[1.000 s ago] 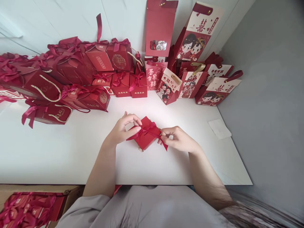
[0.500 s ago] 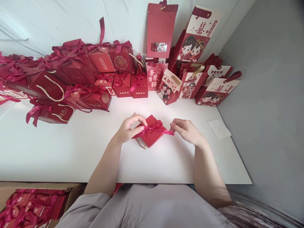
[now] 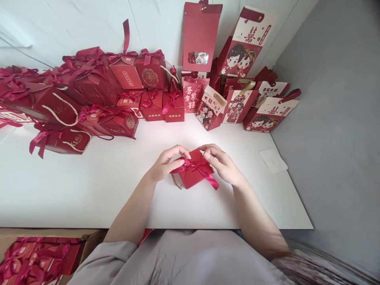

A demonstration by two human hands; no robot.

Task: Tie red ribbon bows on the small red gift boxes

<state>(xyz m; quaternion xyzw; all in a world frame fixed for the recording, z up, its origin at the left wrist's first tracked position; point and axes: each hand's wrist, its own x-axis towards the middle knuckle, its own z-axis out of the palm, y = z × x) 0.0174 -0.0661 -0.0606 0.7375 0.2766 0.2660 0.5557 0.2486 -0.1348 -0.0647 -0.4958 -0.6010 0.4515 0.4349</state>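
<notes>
A small red gift box (image 3: 192,180) sits on the white table in front of me, tied on top with a magenta satin ribbon (image 3: 194,164) in a bow. One ribbon tail drapes over the box's front right side. My left hand (image 3: 168,162) has its thumb and fingers closed on the ribbon at the left of the bow. At the box's back right corner, my right hand (image 3: 221,164) curls its fingers and thumb around the edge. Its fingertips partly cover that corner. A twisted cord handle (image 3: 176,182) lies at the box's left side.
Many ribboned red boxes (image 3: 92,87) are stacked at the back left. Paper gift bags (image 3: 234,107) with printed couples stand at the back right, before a grey wall (image 3: 332,118). White paper (image 3: 273,160) lies near the right edge. A carton (image 3: 92,241) of red boxes is at lower left.
My right hand has let go of the ribbon tail and moved left to the box's corner. The tail has dropped toward the front. The box has shifted slightly right.
</notes>
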